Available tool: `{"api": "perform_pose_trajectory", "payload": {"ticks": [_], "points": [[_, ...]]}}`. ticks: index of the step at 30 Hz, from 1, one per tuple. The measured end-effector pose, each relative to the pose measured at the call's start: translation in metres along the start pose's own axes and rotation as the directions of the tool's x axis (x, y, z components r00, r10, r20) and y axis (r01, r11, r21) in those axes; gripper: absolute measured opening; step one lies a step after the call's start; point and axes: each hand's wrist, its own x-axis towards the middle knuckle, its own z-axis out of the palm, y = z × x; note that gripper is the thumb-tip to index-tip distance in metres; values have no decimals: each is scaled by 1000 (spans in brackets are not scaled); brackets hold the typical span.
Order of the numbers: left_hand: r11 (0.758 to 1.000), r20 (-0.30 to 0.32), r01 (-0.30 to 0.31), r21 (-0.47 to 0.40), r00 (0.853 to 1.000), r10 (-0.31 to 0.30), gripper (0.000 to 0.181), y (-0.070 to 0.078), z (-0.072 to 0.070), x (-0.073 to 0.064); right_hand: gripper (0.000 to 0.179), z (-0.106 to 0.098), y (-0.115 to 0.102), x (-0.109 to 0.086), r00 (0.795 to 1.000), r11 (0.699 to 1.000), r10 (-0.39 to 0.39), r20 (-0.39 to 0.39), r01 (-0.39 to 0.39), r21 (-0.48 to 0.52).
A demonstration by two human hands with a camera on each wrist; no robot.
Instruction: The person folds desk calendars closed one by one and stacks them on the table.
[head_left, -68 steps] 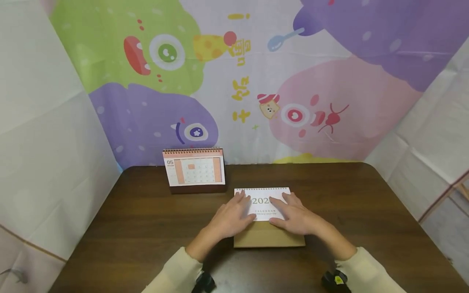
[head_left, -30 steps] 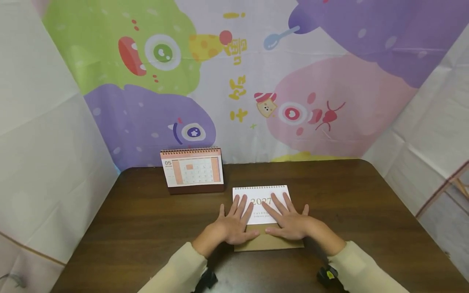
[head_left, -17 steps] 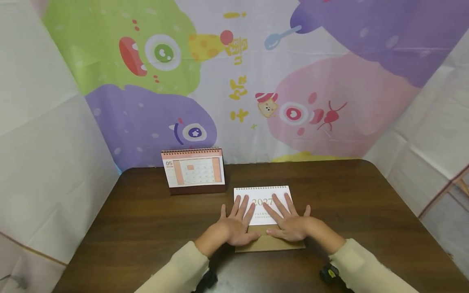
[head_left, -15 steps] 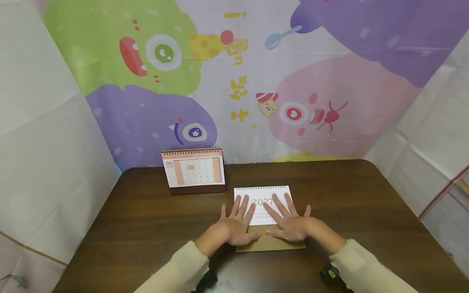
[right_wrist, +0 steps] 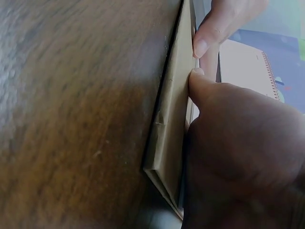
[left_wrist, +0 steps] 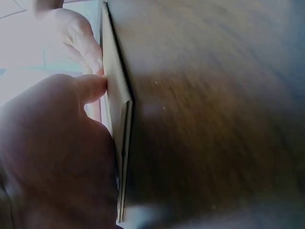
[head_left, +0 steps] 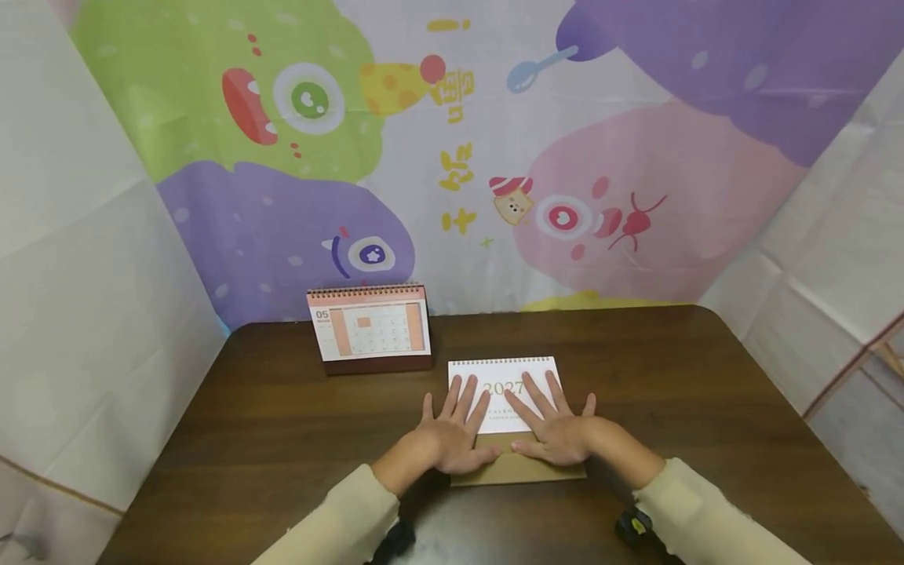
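From left to right on the desk (head_left: 268, 439), the pink-topped calendar (head_left: 374, 333) comes first, propped upright at 10 o'clock from the 2027 calendar (head_left: 498, 422), untouched and standing where it stood two seconds ago. Next, at the 2027 calendar's 8 o'clock side, the left hand (head_left: 453, 441) lies wide, its straight fingers spread towards 12 o'clock, holding nothing; the little finger reaches beyond the page edge, and the thumb points to 3 o'clock over the brown base (head_left: 519, 471). The 2027 calendar itself lies before the person, its ring binding at 12 o'clock. The right hand (head_left: 563, 435) mirrors the left at the 4 o'clock side, equally wide and gripping nothing, thumb towards 9 o'clock, the thumb tips near each other but apart. What differs from two seconds ago is the hands: both sat higher on the page then, and now they are further towards 6 o'clock, fingers fanned; over the last second they have barely shifted. In the wrist views the folded card looks nearly flat, so the work in hand seems to be a steady press, now held in place.
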Motion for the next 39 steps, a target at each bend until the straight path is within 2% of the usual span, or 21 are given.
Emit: {"api": "perform_pose_trajectory", "payload": {"ticks": [7, 11, 19, 22, 26, 32, 39], "points": [[1000, -4, -7, 15, 1000, 7, 101, -1, 2, 5, 97, -10, -11, -13, 1000, 1000, -23, -6, 23, 20], [1000, -8, -9, 13, 1000, 9, 101, -2, 2, 5, 94, -8, -12, -14, 999, 999, -27, -26, 27, 32], [991, -108, -85, -105, 991, 74, 101, -4, -6, -5, 91, -16, -17, -23, 996, 989, -50, -78, 60, 132], [983, -141, -99, -152, 987, 78, 103, -5, -5, -6, 91, -18, -16, -24, 995, 986, -44, -89, 57, 156], [975, -177, -90, -202, 983, 54, 101, -5, -10, -15, 91, -21, -14, -27, 993, 984, -39, -109, 57, 168], [980, -204, -37, -197, 979, -4, 98, -5, -23, -30, 89, -23, -6, -32, 988, 985, -17, -156, 43, 168], [974, -293, -9, -227, 954, -60, 87, -15, -21, -33, 87, -27, -3, -36, 978, 979, -16, -207, 58, 196]]}}
